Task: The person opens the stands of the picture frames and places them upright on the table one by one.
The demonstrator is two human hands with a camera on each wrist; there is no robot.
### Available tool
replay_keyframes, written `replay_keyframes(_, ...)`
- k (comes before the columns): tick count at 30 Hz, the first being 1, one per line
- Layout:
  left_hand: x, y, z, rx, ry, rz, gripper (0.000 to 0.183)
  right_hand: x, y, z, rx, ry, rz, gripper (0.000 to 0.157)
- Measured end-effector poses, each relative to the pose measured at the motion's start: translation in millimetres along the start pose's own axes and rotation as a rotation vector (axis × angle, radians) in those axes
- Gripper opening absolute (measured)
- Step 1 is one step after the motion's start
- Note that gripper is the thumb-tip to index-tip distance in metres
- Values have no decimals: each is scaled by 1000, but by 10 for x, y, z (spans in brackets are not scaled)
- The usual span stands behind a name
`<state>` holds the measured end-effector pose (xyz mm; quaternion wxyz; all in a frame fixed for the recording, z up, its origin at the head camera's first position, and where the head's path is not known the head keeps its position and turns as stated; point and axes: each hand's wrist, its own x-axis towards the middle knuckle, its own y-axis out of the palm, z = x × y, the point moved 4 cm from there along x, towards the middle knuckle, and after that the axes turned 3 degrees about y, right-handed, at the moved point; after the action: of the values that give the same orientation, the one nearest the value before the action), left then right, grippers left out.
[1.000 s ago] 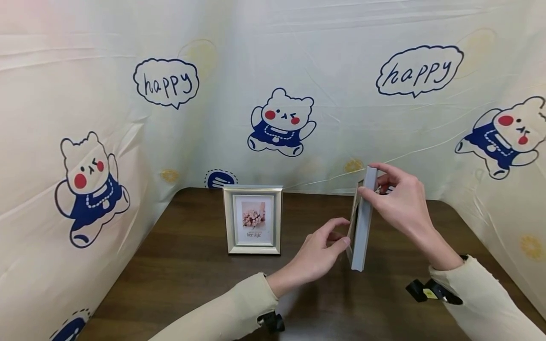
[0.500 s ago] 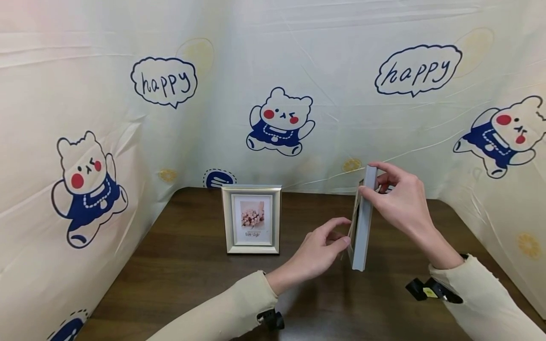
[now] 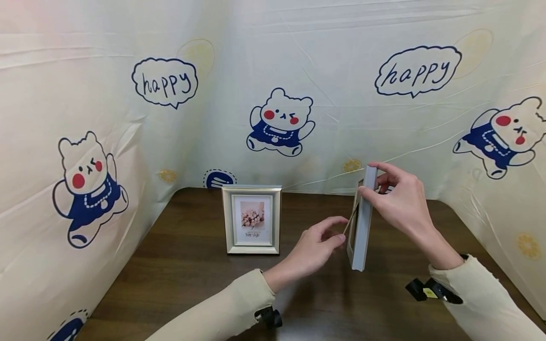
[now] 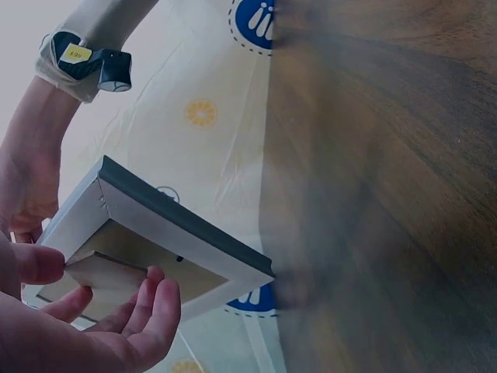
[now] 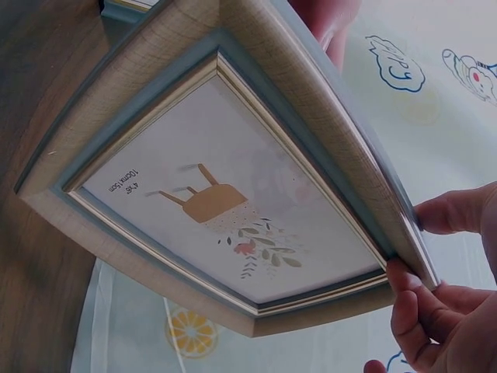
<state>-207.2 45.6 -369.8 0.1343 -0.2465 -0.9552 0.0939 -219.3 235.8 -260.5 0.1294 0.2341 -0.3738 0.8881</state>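
My right hand holds a picture frame by its upper edge, thumb on one side and fingers on the other. The frame stands edge-on in the head view. Its front, seen in the right wrist view, has a pale wood-toned border around a plant print. On its back is a beige panel with a stand leg, which my left hand pinches between thumb and fingers. That leg tilts out from the back panel. The other fingers of the left hand curl below the leg.
A second picture frame, silvery with a pink flower print, stands upright to the left on the dark wood table. Behind the table hangs a pale curtain with bear drawings, which also closes off both sides.
My left hand has shifted slightly left, and the stand leg has swung out from the frame's back with it. The right hand and the frame stay in place.
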Motion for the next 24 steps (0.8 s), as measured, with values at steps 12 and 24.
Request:
replay_keyframes(12,55,-110,5,65,10,-28,32,4,-13,11,-2,7,10,49)
replay_keyframes(24,83,-203,-20,98,-24,-41,31,-2,-39,8,-4,14,17,49)
